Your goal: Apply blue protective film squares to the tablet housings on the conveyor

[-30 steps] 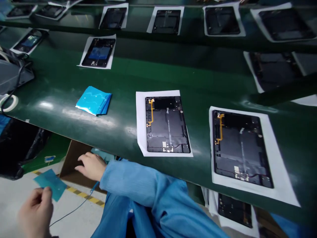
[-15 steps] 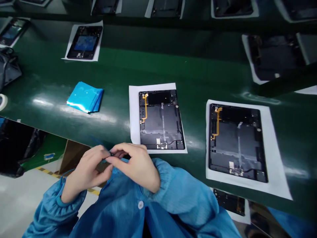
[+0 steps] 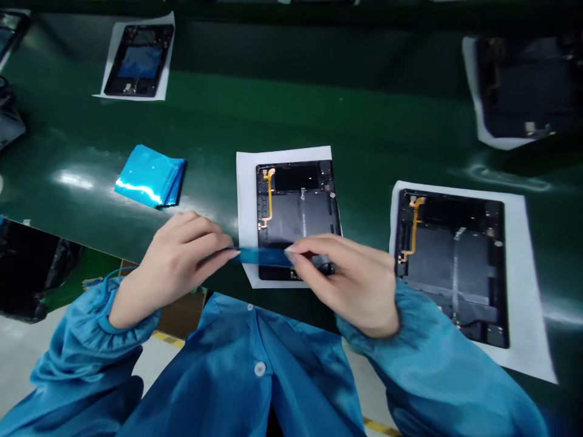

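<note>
My left hand (image 3: pixel 175 255) and my right hand (image 3: pixel 350 279) pinch the two ends of a thin blue film strip (image 3: pixel 264 257), stretched level between them. The strip hangs over the near edge of an open black tablet back (image 3: pixel 298 206) with an orange flex cable, lying on a white sheet (image 3: pixel 246 182) on the green belt (image 3: pixel 218 121). Both hands wear blue sleeves. My right hand covers the tablet's lower right corner.
A stack of blue film sheets (image 3: pixel 148 176) lies left of the tablet. A second open tablet (image 3: pixel 455 261) on white paper sits to the right. More tablets on paper, one (image 3: pixel 139 60) at far left and one (image 3: pixel 523 91) at far right. A cardboard box (image 3: pixel 182 315) stands below the belt.
My hands came together from below the belt, then rose and drew apart, stretching the blue strip over the tablet's near edge. The view shifted downward.
</note>
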